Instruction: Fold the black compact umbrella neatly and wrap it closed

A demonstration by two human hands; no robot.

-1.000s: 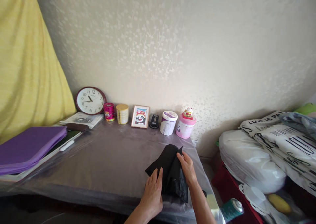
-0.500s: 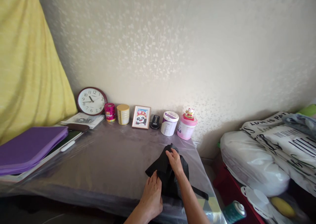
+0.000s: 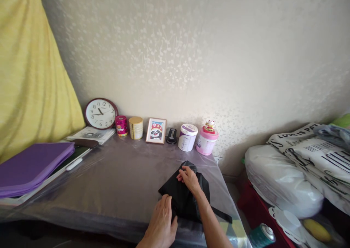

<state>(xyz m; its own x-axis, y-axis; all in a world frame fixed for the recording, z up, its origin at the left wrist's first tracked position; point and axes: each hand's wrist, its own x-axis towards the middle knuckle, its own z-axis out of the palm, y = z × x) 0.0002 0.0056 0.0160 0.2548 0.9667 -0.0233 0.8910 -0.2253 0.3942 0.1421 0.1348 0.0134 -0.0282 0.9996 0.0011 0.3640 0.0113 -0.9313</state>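
Black cloth (image 3: 186,206) bunched at R end of table (image 3: 123,178), person's both hands on it, hands apart from e/o. L hand (image 3: 162,217) at cloth's near-L edge, thumb spread from fingers; can't tell from here if it's pinching. R hand (image 3: 190,179) on top of cloth, fingers bent onto it; grip underneath hidden, can't tell.

Strap (image 3: 222,214) trails off cloth's R side, ends near table's R edge.

Obstacles, all rel. to cloth: behind it, white tub (image 3: 187,140) and pink tub (image 3: 205,144) w/ cat figurine (image 3: 210,126) on lid, both nr wall (image 3: 191,40). Back-L of cloth, going L: blk gadget (image 3: 171,136), panda frame (image 3: 156,130), yellow tin (image 3: 136,128), magenta can (image 3: 121,126), clock (image 3: 101,113) tilted back. Far L of cloth: purple folder (image 3: 35,164), white stick (image 3: 73,164) beside it.

R of cloth, past table edge: green can (image 3: 261,236), red box (image 3: 262,208), white bag (image 3: 281,182).

Edges/room: near edge just below cloth, R edge close too, so tight both ways. Widest stretch of tabletop runs L from cloth to folder; shorter strip behind, up to tubs.
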